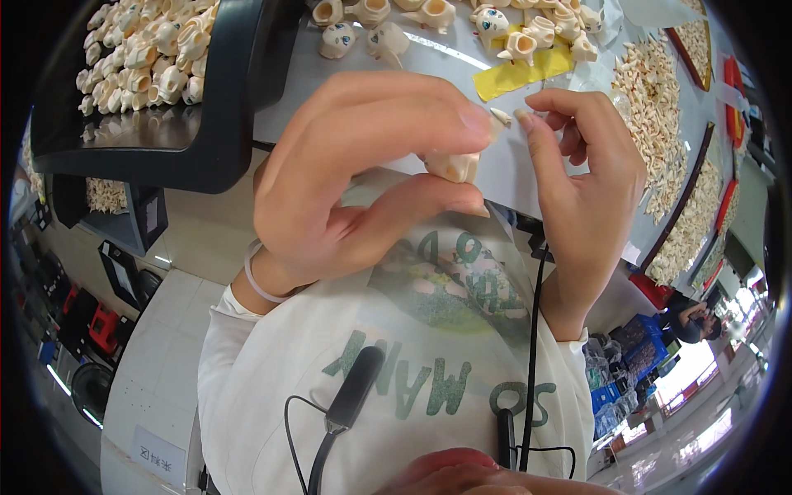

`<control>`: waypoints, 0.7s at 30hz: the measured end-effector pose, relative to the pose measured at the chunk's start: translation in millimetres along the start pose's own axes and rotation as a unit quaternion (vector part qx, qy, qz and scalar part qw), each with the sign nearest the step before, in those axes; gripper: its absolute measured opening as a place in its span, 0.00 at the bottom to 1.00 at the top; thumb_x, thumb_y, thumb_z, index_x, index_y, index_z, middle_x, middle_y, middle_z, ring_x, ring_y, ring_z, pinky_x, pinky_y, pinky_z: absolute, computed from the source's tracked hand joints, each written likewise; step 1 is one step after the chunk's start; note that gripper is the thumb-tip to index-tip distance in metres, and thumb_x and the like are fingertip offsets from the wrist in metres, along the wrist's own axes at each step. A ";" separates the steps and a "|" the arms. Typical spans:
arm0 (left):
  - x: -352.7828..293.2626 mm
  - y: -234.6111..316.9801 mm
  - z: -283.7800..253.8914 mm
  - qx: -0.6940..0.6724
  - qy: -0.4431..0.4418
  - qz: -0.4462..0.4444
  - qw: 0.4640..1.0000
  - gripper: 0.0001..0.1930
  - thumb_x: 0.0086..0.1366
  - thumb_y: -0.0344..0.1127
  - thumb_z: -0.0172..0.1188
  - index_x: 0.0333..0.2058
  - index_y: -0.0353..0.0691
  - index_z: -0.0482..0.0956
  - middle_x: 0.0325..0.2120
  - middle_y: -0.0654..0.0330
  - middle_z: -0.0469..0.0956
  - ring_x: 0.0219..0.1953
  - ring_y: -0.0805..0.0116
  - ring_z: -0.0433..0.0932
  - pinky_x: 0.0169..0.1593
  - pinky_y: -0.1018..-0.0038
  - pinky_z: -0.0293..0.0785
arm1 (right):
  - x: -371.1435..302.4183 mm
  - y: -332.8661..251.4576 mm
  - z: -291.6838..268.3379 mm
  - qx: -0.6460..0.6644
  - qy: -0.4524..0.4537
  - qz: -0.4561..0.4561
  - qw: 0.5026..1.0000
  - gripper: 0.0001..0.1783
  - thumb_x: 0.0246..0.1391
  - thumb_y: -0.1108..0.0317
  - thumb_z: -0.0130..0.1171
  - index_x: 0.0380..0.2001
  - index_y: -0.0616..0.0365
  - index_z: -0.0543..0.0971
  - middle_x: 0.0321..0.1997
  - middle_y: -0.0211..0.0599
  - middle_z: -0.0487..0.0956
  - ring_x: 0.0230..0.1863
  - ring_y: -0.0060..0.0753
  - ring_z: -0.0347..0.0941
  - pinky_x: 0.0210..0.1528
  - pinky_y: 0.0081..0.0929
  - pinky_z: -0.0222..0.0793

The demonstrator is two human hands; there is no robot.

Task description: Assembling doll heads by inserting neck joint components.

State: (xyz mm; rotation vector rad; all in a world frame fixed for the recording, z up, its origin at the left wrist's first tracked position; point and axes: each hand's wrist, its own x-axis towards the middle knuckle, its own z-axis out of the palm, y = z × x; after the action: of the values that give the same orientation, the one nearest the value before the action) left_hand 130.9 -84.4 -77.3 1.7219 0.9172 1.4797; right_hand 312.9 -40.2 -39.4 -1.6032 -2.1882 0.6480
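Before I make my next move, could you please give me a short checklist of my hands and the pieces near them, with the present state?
1. Left hand has a grip on the cream part: ok, between thumb and fingers.
2. Whole cream part in sight: not ok, the fingers cover some of it.
3. Right hand is free: ok, no piece shows in it.
4. Small pointed piece is firmly fixed: cannot tell.
5. Black tray at the left is stocked: ok, pale pieces are piled there.

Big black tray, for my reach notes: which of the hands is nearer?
Left. The left hand is right of the tray; the right hand is farther right.
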 end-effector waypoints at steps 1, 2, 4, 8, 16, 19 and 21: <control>0.6 -0.5 0.2 -0.020 -0.003 -0.007 1.000 0.20 0.49 0.26 0.64 0.40 0.31 0.68 0.37 0.44 0.70 0.32 0.62 0.76 0.35 0.71 0.78 | -0.1 -0.4 -0.2 0.008 -0.002 0.000 1.000 0.06 0.40 0.76 0.57 0.26 0.60 0.74 0.26 0.37 0.72 0.30 0.37 0.70 0.31 0.30 0.64; 0.7 -0.8 0.9 -0.032 -0.003 -0.014 0.999 0.19 0.50 0.28 0.64 0.40 0.31 0.68 0.37 0.44 0.71 0.32 0.63 0.76 0.35 0.71 0.77 | -0.5 0.1 0.9 -0.011 0.000 -0.029 1.000 0.07 0.39 0.76 0.57 0.27 0.60 0.75 0.26 0.36 0.72 0.28 0.35 0.69 0.30 0.29 0.63; 0.7 -0.6 2.8 -0.048 0.004 -0.026 0.998 0.18 0.53 0.32 0.63 0.39 0.31 0.68 0.37 0.43 0.71 0.32 0.63 0.76 0.34 0.72 0.76 | 0.6 1.3 5.0 -0.048 0.002 -0.089 0.995 0.08 0.38 0.77 0.57 0.27 0.59 0.76 0.26 0.33 0.72 0.24 0.31 0.66 0.27 0.26 0.61; -1.4 -1.1 8.7 -0.159 0.039 -0.090 0.982 0.17 0.54 0.36 0.62 0.38 0.31 0.69 0.38 0.44 0.72 0.32 0.63 0.76 0.33 0.76 0.75 | 2.3 -2.6 10.9 -0.143 -0.011 -0.129 0.981 0.05 0.36 0.77 0.55 0.22 0.60 0.72 0.24 0.36 0.68 0.29 0.38 0.66 0.30 0.32 0.62; -4.2 8.6 27.2 -0.339 0.097 -0.280 0.893 0.18 0.52 0.37 0.64 0.38 0.33 0.70 0.38 0.47 0.73 0.32 0.69 0.76 0.34 0.80 0.74 | 0.4 1.8 16.3 -0.214 -0.020 -0.185 0.959 0.07 0.30 0.75 0.52 0.20 0.61 0.67 0.23 0.38 0.65 0.29 0.37 0.62 0.31 0.29 0.59; -4.6 7.8 29.7 -0.336 0.091 -0.286 0.893 0.18 0.52 0.37 0.64 0.38 0.33 0.70 0.38 0.48 0.73 0.32 0.69 0.76 0.34 0.81 0.74 | -1.7 3.4 14.7 -0.198 -0.021 -0.184 0.963 0.07 0.31 0.75 0.52 0.20 0.60 0.68 0.23 0.37 0.65 0.29 0.37 0.62 0.31 0.29 0.58; -4.9 7.7 30.7 -0.337 0.091 -0.285 0.893 0.18 0.52 0.36 0.64 0.38 0.34 0.70 0.38 0.48 0.73 0.32 0.69 0.76 0.34 0.81 0.74 | -2.7 0.6 8.2 -0.175 -0.039 -0.158 0.971 0.09 0.35 0.77 0.53 0.26 0.61 0.70 0.27 0.38 0.68 0.31 0.40 0.64 0.33 0.32 0.59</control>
State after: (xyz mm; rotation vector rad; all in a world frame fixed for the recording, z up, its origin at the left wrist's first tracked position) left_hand 161.5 -94.0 -77.0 0.7339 0.7751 1.3357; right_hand 309.8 -44.0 -46.6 -1.3461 -2.6561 0.2438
